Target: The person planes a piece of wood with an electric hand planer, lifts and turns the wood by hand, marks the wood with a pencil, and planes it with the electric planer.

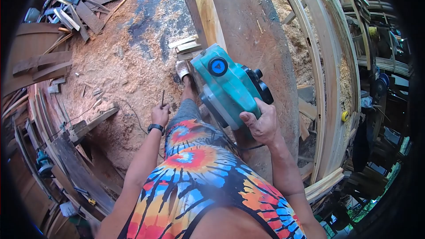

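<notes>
My right hand (262,123) is wrapped round the rear of a teal electric planer (232,86), its thumb along the top. The planer is held tilted over the workbench, with a round black-and-blue cap on its side and a black knob on its right edge. A power cord (250,147) trails below it. My left hand (160,115), with a watch on its wrist, hangs lower on the left. Its fingers are closed on a thin dark pencil (163,97) that points upward. Beyond the planer, a pale wooden board (206,6) lies along the bench.
The broad brown workbench (252,26) runs ahead. Wood shavings (106,71) cover the floor, with small offcuts (183,43) beside the bench. Scrap wood (88,13) is piled at the upper left. Long planks (325,71) stand on the right; a wooden beam (95,124) juts in from the left.
</notes>
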{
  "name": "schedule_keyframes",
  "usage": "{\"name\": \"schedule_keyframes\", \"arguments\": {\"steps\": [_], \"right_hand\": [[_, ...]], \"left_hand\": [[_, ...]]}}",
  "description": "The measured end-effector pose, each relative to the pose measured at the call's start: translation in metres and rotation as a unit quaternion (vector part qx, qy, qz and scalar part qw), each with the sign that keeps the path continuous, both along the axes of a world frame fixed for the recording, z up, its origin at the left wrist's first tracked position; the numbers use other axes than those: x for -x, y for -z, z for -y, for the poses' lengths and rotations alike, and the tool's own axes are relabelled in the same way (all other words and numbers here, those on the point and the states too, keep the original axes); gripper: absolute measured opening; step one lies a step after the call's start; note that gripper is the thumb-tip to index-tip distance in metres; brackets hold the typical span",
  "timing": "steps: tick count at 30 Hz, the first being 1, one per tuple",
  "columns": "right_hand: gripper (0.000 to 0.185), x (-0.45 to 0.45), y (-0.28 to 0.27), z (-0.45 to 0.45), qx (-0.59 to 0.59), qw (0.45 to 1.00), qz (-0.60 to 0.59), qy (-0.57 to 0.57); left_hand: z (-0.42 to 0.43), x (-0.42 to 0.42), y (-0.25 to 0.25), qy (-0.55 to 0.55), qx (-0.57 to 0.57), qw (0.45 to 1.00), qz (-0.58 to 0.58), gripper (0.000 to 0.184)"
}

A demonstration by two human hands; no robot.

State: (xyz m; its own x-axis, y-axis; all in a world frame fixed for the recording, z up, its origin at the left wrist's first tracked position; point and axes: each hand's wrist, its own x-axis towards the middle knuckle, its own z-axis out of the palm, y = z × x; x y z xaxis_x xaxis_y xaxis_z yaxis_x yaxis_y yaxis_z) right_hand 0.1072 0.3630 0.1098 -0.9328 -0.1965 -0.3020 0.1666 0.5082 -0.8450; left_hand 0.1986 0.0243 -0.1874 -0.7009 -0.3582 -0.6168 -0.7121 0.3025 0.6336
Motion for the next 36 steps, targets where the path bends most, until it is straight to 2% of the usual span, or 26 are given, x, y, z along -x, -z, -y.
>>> {"name": "schedule_keyframes", "arguments": {"steps": [3,4,8,11,16,19,20,24,27,34,35,36], "right_hand": [[0.066,0.013,0.002,0.006,-0.005,1.000,-0.010,0.006],[0.066,0.018,0.003,0.008,-0.007,1.000,-0.011,0.007],[0.066,0.040,0.002,0.018,-0.013,1.000,-0.018,0.014],[0.064,0.059,0.000,0.024,-0.024,1.000,-0.009,0.009],[0.064,0.102,0.006,0.040,-0.005,1.000,-0.028,0.009],[0.069,0.133,0.006,0.050,-0.027,0.999,-0.043,-0.001],[0.070,0.143,0.007,0.053,-0.029,0.999,-0.042,-0.003],[0.070,0.178,-0.002,0.068,-0.028,0.999,-0.043,-0.012],[0.069,0.204,0.000,0.075,-0.026,0.999,-0.029,-0.011],[0.071,0.258,0.007,0.095,-0.008,1.000,-0.027,0.013],[0.071,0.264,0.006,0.097,-0.008,1.000,-0.022,0.016],[0.071,0.270,0.005,0.099,-0.009,1.000,-0.017,0.019]], "left_hand": [[-0.017,0.034,-0.040,0.017,0.006,1.000,0.003,0.033],[-0.028,0.044,-0.059,-0.040,-0.021,0.999,0.003,0.034],[-0.038,0.067,-0.063,-0.052,-0.058,0.995,-0.063,0.029],[-0.047,0.076,-0.076,-0.066,-0.085,0.992,-0.070,0.028],[-0.070,0.080,-0.069,-0.139,-0.248,0.948,-0.145,0.016],[-0.083,0.081,-0.071,-0.135,-0.320,0.929,-0.126,0.015],[-0.089,0.085,-0.086,-0.140,-0.348,0.923,-0.088,0.012],[-0.107,0.091,-0.107,-0.063,-0.439,0.895,-0.033,0.008],[-0.123,0.094,-0.109,-0.032,-0.481,0.873,-0.072,0.020],[-0.134,0.101,-0.115,-0.018,-0.462,0.886,-0.025,0.042],[-0.141,0.092,-0.095,-0.032,-0.502,0.863,-0.031,0.044],[-0.141,0.087,-0.093,-0.007,-0.504,0.864,0.006,0.044]]}}
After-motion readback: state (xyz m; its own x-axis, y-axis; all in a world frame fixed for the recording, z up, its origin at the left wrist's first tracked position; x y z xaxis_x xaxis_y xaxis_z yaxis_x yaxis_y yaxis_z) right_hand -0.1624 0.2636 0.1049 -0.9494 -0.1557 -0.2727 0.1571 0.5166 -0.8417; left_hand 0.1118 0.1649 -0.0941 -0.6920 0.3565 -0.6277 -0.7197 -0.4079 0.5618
